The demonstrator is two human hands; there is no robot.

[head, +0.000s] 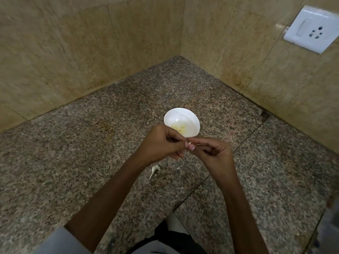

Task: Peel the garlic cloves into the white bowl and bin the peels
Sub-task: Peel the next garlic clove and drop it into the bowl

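Granite counter [73,162] first: loose peel scraps [155,169] lie nearest. Above them, left hand [161,143] and right hand [211,153] meet, fingers curled, pinching a barely visible garlic clove [190,143]. Just beyond sits the white bowl [176,114], peeled cloves [178,128] inside. Far right, a wall socket [313,30].

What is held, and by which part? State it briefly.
A clove, pinched between fingertips of the left hand and the right hand; which part cannot be told.

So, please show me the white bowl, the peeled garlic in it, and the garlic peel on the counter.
white bowl [183,116]: head view, bare inner wall.
peeled garlic [179,128]: head view, middle of the pile.
garlic peel [155,169]: head view, its wider upper end.
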